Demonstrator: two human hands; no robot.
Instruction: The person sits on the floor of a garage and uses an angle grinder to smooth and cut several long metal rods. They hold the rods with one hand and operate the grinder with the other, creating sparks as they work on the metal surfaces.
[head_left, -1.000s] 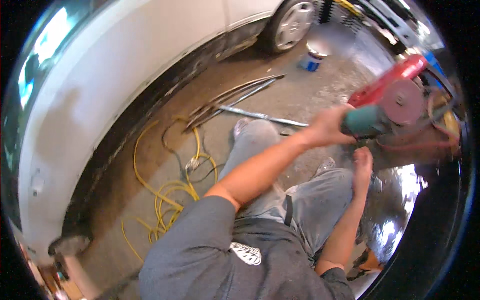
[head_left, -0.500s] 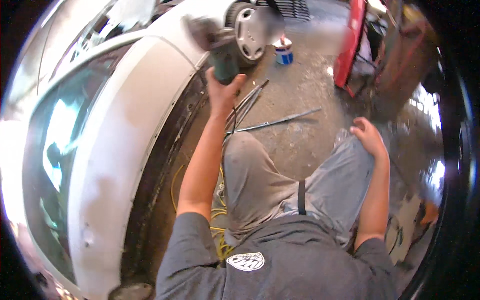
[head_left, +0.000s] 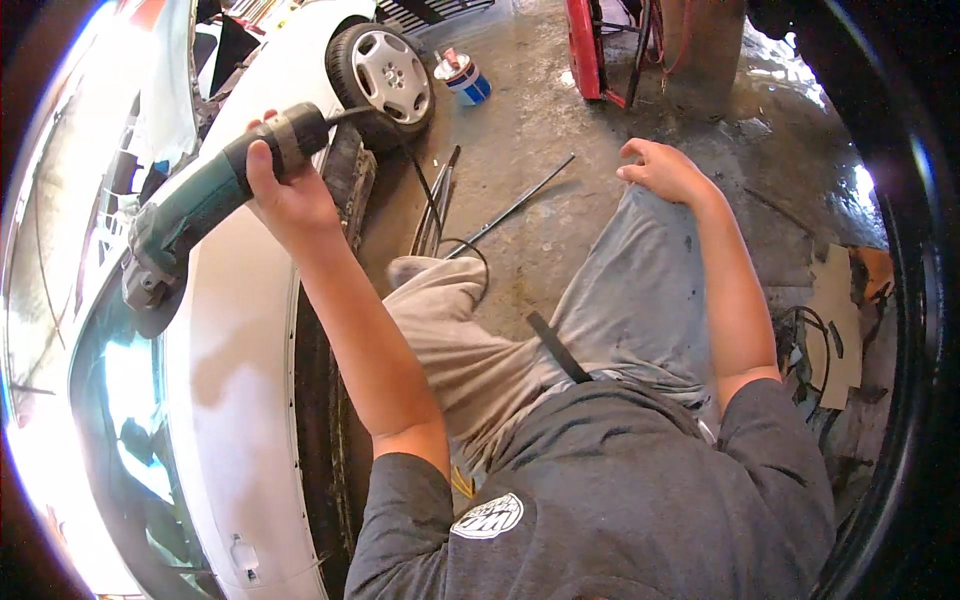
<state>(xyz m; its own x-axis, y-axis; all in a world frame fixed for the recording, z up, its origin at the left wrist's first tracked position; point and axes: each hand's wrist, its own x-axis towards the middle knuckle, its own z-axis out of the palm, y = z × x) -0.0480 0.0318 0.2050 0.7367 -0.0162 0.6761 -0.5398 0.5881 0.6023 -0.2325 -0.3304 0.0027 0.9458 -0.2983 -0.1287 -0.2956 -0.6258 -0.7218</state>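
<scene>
My left hand (head_left: 298,195) is wrapped round the rear of a green and black angle grinder (head_left: 205,192). The grinder lies tilted, its metal head and disc low at the left, over the side window of a white car (head_left: 235,330). Its black cord (head_left: 424,180) runs from the rear end down past my left leg. On my right knee rests my right hand (head_left: 672,172), holding nothing, its fingers loosely bent and apart.
A car wheel (head_left: 385,82) stands ahead, beside a blue and white bucket (head_left: 467,84). Metal strips (head_left: 522,200) lie on the concrete floor ahead of my legs. A red metal frame (head_left: 584,50) is at the far right, and cardboard (head_left: 832,330) lies on the right.
My left hand has swung the grinder left and nearer, turning its head from pointing away to pointing left over the car. My right hand stays on the knee. The view has shifted.
</scene>
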